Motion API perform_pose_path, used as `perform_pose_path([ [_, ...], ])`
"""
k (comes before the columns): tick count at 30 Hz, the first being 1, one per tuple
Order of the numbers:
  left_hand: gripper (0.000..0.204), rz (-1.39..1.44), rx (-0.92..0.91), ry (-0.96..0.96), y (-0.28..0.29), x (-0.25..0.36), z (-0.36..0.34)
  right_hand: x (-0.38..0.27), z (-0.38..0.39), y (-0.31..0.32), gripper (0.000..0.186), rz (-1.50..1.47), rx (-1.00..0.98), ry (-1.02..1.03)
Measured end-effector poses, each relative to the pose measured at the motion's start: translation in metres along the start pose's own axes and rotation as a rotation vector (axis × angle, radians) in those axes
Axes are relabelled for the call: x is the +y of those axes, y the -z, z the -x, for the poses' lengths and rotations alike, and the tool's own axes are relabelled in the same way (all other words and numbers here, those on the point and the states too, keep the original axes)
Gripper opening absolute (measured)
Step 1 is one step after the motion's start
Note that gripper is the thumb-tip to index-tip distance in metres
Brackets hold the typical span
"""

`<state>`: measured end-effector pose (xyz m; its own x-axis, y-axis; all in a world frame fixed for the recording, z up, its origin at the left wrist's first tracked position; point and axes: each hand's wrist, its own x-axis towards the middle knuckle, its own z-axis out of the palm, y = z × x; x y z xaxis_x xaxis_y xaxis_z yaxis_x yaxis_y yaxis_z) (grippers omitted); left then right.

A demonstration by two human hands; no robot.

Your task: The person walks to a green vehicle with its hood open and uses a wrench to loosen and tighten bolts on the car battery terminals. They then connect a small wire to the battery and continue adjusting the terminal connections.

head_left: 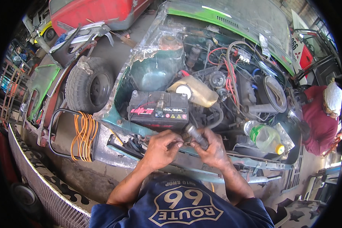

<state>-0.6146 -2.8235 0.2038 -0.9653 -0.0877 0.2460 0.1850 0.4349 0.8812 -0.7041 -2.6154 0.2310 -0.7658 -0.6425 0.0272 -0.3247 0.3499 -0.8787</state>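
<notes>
My right hand [213,151] is wrapped round a short grey metallic cylinder [197,136], tilted over the front edge of the open engine bay; its exact kind is unclear. Close beside it on the left, my left hand [161,150] has thumb and fingers pinched together. Whatever lies between those fingertips is too small to make out. Both hands are just in front of a black car battery [159,116] and above the teal front panel [171,159] of the car. Behind the battery rests a yellowed plastic tank [201,93] with a white cap.
A clear bottle [264,137] with a yellow cap lies at the bay's right. Red wires [230,78] run across the engine. On the left are a coiled orange hose [83,136] and a wheel [89,83]. A co-worker in maroon [319,116] bends at the right side.
</notes>
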Motion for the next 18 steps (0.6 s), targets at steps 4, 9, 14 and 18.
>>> perform_pose_path([
  [4, 0.010, 0.015, 0.122, 0.040, 0.010, -0.010, 0.008, -0.005, -0.003, 0.007, 0.027, 0.017, 0.122, -0.134],
  [9, 0.009, 0.209, 0.240, 0.323, 0.016, -0.029, 0.015, 0.003, -0.001, 0.007, 0.045, 0.351, -0.006, -0.180],
  [14, 0.009, 0.261, 0.322, 0.335, 0.024, -0.044, 0.025, 0.020, 0.016, -0.023, 0.064, 0.704, -0.061, 0.078],
  [18, 0.010, 0.354, 0.314, 0.362, 0.030, -0.053, 0.031, 0.033, 0.029, -0.038, 0.068, 0.794, -0.058, 0.142],
])
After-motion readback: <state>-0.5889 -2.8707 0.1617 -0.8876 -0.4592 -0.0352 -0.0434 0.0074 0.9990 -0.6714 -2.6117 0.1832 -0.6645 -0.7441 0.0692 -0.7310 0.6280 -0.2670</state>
